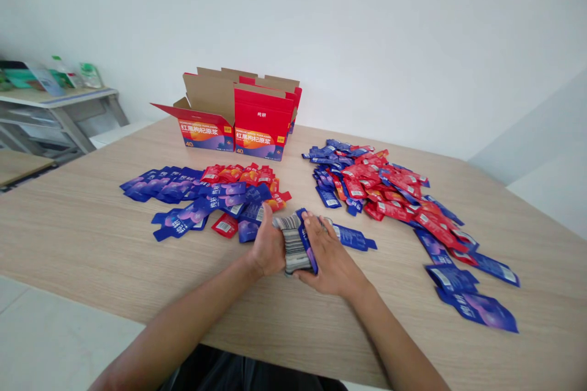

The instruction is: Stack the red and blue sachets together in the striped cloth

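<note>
Between my two hands is a thick stack of flat pouches (296,244), its grey layered edges facing up and a blue pouch at its right end. My left hand (269,247) is closed around the left end, thumb pointing up. Pressed against the right end is my right hand (331,256), fingers stretched over the blue pouch and thumb at the near edge. Just beyond the right hand a loose blue pouch (353,237) lies on the table. Left of the stack are overlapping blue pouches (183,183) and red pouches (250,175).
A mixed heap of red and blue pouches (380,183) spreads on the right, trailing to single blue pouches (486,311) near the front. Open red cartons (261,128) stand at the back of the wooden table (114,244). A side desk (55,98) holds bottles at far left.
</note>
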`<state>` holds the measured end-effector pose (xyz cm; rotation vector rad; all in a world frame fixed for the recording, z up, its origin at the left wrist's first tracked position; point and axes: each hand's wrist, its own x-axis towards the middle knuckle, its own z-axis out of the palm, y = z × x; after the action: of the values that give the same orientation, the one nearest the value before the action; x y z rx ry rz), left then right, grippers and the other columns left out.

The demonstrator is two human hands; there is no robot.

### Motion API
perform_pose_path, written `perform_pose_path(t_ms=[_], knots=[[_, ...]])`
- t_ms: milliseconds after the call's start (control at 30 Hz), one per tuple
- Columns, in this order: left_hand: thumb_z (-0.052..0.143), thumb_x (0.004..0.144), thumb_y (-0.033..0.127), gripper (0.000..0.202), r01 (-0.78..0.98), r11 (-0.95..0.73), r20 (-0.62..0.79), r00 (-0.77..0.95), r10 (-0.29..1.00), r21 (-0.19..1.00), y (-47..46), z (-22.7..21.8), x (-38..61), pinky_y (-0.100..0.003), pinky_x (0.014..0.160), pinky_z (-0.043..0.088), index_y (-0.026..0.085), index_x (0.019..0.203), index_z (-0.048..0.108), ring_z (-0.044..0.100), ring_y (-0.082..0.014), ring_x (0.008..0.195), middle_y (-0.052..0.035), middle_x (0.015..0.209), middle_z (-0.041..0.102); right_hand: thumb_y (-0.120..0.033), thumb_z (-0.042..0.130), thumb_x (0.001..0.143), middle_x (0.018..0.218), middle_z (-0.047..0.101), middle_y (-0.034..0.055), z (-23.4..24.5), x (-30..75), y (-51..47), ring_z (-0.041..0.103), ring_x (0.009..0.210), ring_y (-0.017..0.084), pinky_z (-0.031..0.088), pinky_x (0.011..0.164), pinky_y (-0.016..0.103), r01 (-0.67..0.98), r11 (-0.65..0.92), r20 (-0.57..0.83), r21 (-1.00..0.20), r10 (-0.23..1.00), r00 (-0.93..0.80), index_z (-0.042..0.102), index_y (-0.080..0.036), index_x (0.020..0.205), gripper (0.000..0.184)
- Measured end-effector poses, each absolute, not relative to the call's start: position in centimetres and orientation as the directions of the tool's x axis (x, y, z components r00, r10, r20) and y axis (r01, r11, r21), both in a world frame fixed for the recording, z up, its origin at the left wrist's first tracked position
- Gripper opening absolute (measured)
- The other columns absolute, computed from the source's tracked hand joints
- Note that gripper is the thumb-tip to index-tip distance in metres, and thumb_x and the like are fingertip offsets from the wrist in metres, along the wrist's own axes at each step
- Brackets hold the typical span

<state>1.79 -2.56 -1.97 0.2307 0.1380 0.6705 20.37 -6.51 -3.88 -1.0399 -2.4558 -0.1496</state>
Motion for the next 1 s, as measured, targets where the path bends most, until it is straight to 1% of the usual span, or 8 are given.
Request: perform_pose_path(t_ms=[67, 133, 300, 433, 600, 733, 833, 1000], knots=[[0.014, 0.083, 0.088, 0.104, -0.607, 0.759, -0.033, 0.776, 0.630, 0.234, -2.5, -1.8, 1.7, -0.057, 0.111, 0.035, 0.011, 0.136, 0.059, 0.059, -0.0383, 0.125, -0.0211, 0.129, 0.067, -0.047, 0.067, 0.085, 0.162, 0.025, 0.0295, -3.5, 20.4, -6.5, 0.019, 0.154, 0.036, 0.025, 0.118, 0.068, 0.697, 0.715, 0.443, -0.059, 0.644, -0.623, 0.002, -0.004, 0.160, 0.108], [0.014, 0.082, 0.089, 0.105, -0.621, 0.752, -0.036, 0.765, 0.642, 0.219, -2.3, -1.5, 1.5, -0.057, 0.112, 0.034, 0.011, 0.137, 0.058, 0.058, -0.0386, 0.126, -0.0211, 0.130, 0.067, -0.045, 0.063, 0.090, 0.163, 0.024, 0.0275, -3.1, 20.5, -6.5, 0.017, 0.154, 0.035, 0.025, 0.119, 0.067, 0.685, 0.728, 0.428, -0.031, 0.629, -0.649, 0.005, -0.005, 0.160, 0.100], [0.021, 0.083, 0.087, 0.103, -0.672, 0.712, -0.052, 0.719, 0.693, 0.203, -1.3, -1.4, 0.7, -0.057, 0.111, 0.035, 0.008, 0.138, 0.057, 0.058, -0.0388, 0.126, -0.0230, 0.131, 0.066, -0.028, 0.052, 0.095, 0.164, 0.021, 0.0240, -3.0, 20.4, -6.7, 0.016, 0.155, 0.033, 0.029, 0.119, 0.065, 0.660, 0.751, 0.394, -0.015, 0.611, -0.686, 0.007, -0.005, 0.161, 0.083], [0.024, 0.084, 0.085, 0.102, -0.697, 0.691, -0.045, 0.697, 0.715, 0.190, -0.6, -1.8, 0.3, -0.058, 0.109, 0.037, 0.005, 0.138, 0.057, 0.058, -0.0394, 0.126, -0.0251, 0.132, 0.065, -0.021, 0.049, 0.094, 0.165, 0.016, 0.0241, -3.4, 20.2, -6.8, 0.012, 0.155, 0.034, 0.031, 0.118, 0.065, 0.636, 0.772, 0.372, 0.001, 0.590, -0.717, 0.009, -0.004, 0.161, 0.080], [0.021, 0.081, 0.089, 0.106, -0.662, 0.715, -0.047, 0.725, 0.687, 0.224, -1.4, -1.5, 0.8, -0.056, 0.110, 0.038, 0.007, 0.136, 0.059, 0.059, -0.0380, 0.125, -0.0242, 0.129, 0.067, -0.020, 0.048, 0.095, 0.166, 0.012, 0.0254, -3.6, 19.8, -7.1, 0.009, 0.155, 0.036, 0.029, 0.118, 0.068, 0.606, 0.795, 0.364, 0.012, 0.561, -0.743, 0.005, -0.004, 0.161, 0.080], [0.016, 0.085, 0.085, 0.100, -0.627, 0.719, -0.133, 0.719, 0.682, 0.300, -2.8, -2.4, 1.9, -0.051, 0.110, 0.040, 0.008, 0.131, 0.063, 0.062, -0.0350, 0.123, -0.0214, 0.120, 0.072, -0.021, 0.047, 0.096, 0.167, 0.003, 0.0236, -4.1, 19.2, -7.4, 0.006, 0.155, 0.037, 0.033, 0.116, 0.068, 0.589, 0.808, 0.422, 0.004, 0.532, -0.734, -0.004, -0.007, 0.161, 0.084], [0.025, 0.084, 0.086, 0.097, -0.563, 0.745, -0.189, 0.738, 0.648, 0.357, -3.7, -4.1, 2.8, -0.048, 0.111, 0.040, 0.011, 0.129, 0.065, 0.062, -0.0341, 0.123, -0.0184, 0.117, 0.073, -0.023, 0.046, 0.097, 0.168, -0.004, 0.0221, -4.7, 18.7, -7.7, 0.004, 0.155, 0.037, 0.035, 0.115, 0.068, 0.566, 0.824, 0.482, 0.005, 0.494, -0.724, -0.009, -0.008, 0.160, 0.085], [0.022, 0.081, 0.088, 0.099, -0.472, 0.807, -0.128, 0.831, 0.542, 0.355, -4.8, -5.2, 3.7, -0.049, 0.113, 0.036, 0.016, 0.136, 0.062, 0.058, -0.0349, 0.128, -0.0170, 0.126, 0.070, -0.023, 0.035, 0.100, 0.169, -0.010, 0.0170, -4.9, 18.0, -8.3, 0.003, 0.156, 0.035, 0.030, 0.117, 0.067, 0.596, 0.797, 0.573, -0.096, 0.534, -0.622, -0.015, -0.011, 0.159, 0.079]])
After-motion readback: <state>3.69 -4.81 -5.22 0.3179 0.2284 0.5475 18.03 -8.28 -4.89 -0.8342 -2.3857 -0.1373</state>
